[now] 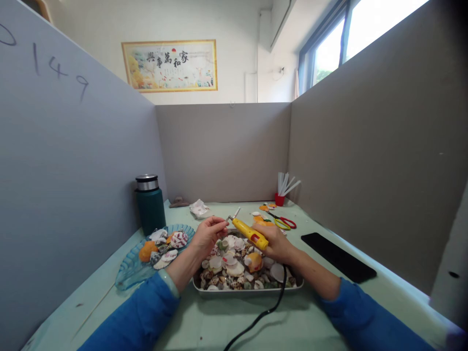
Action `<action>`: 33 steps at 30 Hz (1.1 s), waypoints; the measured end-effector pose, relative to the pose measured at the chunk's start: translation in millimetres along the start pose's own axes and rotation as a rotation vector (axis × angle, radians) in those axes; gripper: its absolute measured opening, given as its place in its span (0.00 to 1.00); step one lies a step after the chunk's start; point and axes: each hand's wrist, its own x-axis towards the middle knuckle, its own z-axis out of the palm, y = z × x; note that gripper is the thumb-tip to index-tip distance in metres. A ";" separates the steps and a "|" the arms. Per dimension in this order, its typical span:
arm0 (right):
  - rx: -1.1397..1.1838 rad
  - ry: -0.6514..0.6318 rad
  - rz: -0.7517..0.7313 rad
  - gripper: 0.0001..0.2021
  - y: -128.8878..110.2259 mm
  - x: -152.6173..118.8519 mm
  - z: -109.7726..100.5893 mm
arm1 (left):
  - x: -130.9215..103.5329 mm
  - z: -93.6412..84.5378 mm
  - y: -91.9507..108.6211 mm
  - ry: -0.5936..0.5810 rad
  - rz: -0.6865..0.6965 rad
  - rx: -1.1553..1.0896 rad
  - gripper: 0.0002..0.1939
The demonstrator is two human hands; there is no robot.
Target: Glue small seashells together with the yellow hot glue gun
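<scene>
My right hand (276,241) is wrapped around a yellow hot glue gun (250,234), its nozzle pointing left and away from me. A black cord (272,308) runs from it toward the table's near edge. Just left of the nozzle, my left hand (209,234) is closed in a pinch; whatever small thing is at its fingertips is too small to make out. A short whitish stick (237,213) shows just beyond the nozzle. Beneath both hands is a metal tray (248,292) full of mixed seashells (234,268).
On the left, a blue scalloped dish (127,275) holds shells, with a green bottle (150,209) behind. Scissors (283,223), orange-and-white pieces (263,219) and a red cup (280,199) of white sticks stand back right. A black flat slab (338,256) lies right. Grey partitions (223,151) enclose the table.
</scene>
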 end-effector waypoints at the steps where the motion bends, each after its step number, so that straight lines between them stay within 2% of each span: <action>1: 0.007 -0.019 -0.008 0.04 -0.4 -0.1 -0.2 | -0.1 0.1 0.1 0.000 0.000 0.000 0.13; 4: 0.011 -0.035 -0.012 0.05 -1.1 -0.2 -0.3 | -0.6 0.2 0.2 0.008 -0.002 0.004 0.13; 9: -0.011 0.012 0.012 0.03 0.0 -0.1 0.5 | -0.8 -0.4 -0.1 0.002 -0.009 0.005 0.13; 17: 0.019 -0.059 -0.015 0.07 -1.8 -1.2 -0.7 | -0.3 1.0 1.0 0.007 -0.006 0.000 0.13; 23: -0.012 -0.009 0.009 0.03 1.1 -0.9 0.5 | 0.5 -1.5 -1.4 0.011 0.000 0.009 0.13; 33: 0.009 -0.026 -0.022 0.05 -2.1 -0.5 -0.8 | 0.4 -0.6 -0.8 0.020 0.001 0.020 0.13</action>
